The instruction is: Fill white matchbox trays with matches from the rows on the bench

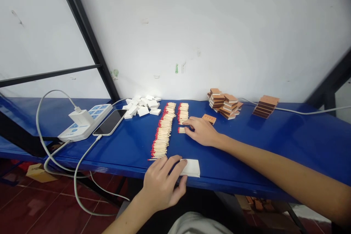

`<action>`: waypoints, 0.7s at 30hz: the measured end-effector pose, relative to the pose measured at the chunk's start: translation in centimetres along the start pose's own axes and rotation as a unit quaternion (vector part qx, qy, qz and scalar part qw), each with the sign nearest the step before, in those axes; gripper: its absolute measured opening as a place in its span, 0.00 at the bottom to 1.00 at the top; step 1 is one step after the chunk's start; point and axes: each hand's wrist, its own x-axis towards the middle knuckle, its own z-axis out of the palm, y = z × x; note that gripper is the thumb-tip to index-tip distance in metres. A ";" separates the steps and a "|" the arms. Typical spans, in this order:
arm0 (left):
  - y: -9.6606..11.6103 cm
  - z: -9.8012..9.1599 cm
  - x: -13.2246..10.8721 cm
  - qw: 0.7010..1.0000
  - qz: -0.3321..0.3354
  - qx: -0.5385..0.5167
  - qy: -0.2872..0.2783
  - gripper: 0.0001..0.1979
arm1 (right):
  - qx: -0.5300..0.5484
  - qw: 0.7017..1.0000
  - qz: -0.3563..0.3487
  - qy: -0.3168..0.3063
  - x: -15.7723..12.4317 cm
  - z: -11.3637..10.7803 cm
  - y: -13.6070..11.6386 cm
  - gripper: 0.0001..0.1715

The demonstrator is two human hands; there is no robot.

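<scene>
My left hand (164,179) is at the table's front edge, thumb and fingers closed on the left end of a small white matchbox tray (193,168). My right hand (204,131) reaches over the shorter row of red-tipped matches (183,110). Its index fingertip touches the near end of that row. The thumb tip, a little apart from the index finger, is at the stick ends of a small bunch of matches (181,130) set off from the row. To the left runs a longer row of matches (163,129), its near end by my left fingers.
White trays (142,106) are heaped at the back left. Brown matchbox stacks (225,104) and a leaning stack (265,106) stand at the back right; one box (209,119) lies behind my right hand. A phone (110,122), power strip (87,120) and cables occupy the left side.
</scene>
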 end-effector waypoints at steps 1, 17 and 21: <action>0.0 0.0 0.0 1.000 0.000 -0.001 -0.001 0.15 | -0.003 1.000 0.002 -0.002 0.0 0.0 0.0 0.16; 0.0 0.1 -0.1 1.000 -0.002 -0.005 -0.006 0.15 | 0.008 1.000 -0.008 -0.016 0.0 0.2 0.4 0.18; 0.0 0.1 0.0 1.000 -0.001 -0.005 -0.002 0.15 | 0.005 1.000 -0.009 -0.016 0.1 0.3 0.4 0.17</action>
